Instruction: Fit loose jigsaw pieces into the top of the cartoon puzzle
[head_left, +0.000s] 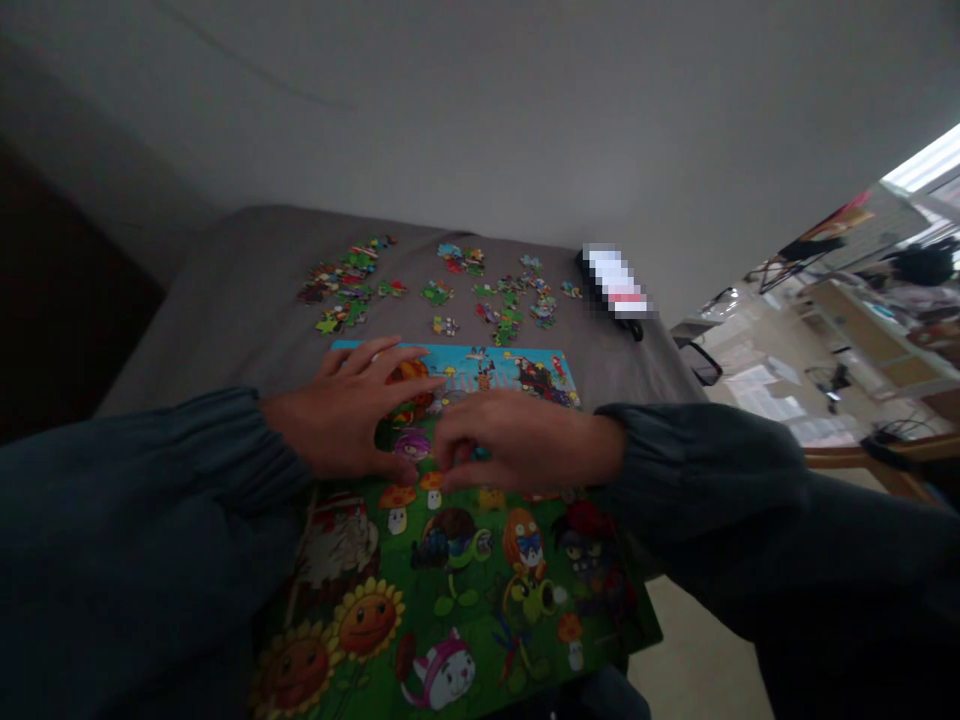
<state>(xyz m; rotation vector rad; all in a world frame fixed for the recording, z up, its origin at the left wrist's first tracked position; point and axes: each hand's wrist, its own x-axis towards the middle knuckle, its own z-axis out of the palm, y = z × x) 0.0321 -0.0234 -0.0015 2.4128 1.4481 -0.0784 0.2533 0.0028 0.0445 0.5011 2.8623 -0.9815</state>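
A plain white wall (480, 110) fills the upper half of the view, evenly and dimly lit, above a table (225, 300) draped in grey cloth. At nine o'clock a dark area (52, 300) falls into shadow beside the table. At three o'clock the room opens onto a pale tiled floor (757, 390), cluttered shelving (877, 340) and a wooden furniture edge (847, 457). A bright strip of light (926, 160) glares at two o'clock.
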